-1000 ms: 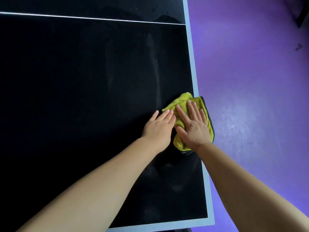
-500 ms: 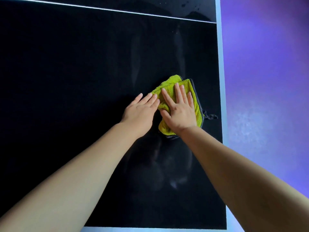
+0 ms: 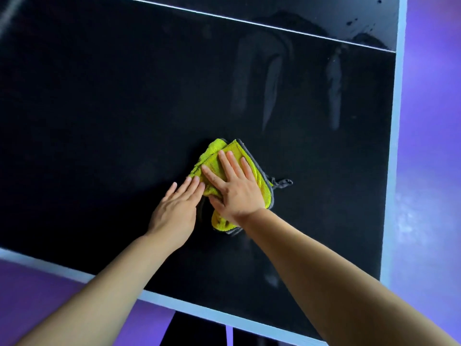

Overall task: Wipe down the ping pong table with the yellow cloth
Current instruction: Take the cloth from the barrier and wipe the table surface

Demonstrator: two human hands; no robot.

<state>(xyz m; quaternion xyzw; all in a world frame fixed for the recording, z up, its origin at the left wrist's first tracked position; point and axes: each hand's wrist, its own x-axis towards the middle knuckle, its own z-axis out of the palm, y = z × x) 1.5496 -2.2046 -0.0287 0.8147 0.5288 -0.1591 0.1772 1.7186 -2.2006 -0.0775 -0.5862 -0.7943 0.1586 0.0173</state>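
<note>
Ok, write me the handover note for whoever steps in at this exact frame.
The left hand lies flat on the table, fingers straight, fingertips touching the yellow cloth.
The right hand lies flat on the yellow cloth, fingers spread, pressing it down.
The cloth is folded, inward from the right border, on the near side of the white line.
Done: cannot tell how much is wiped; pale streaks show beyond the cloth.
Left: probably those streaks and the rest of the top.
</note>
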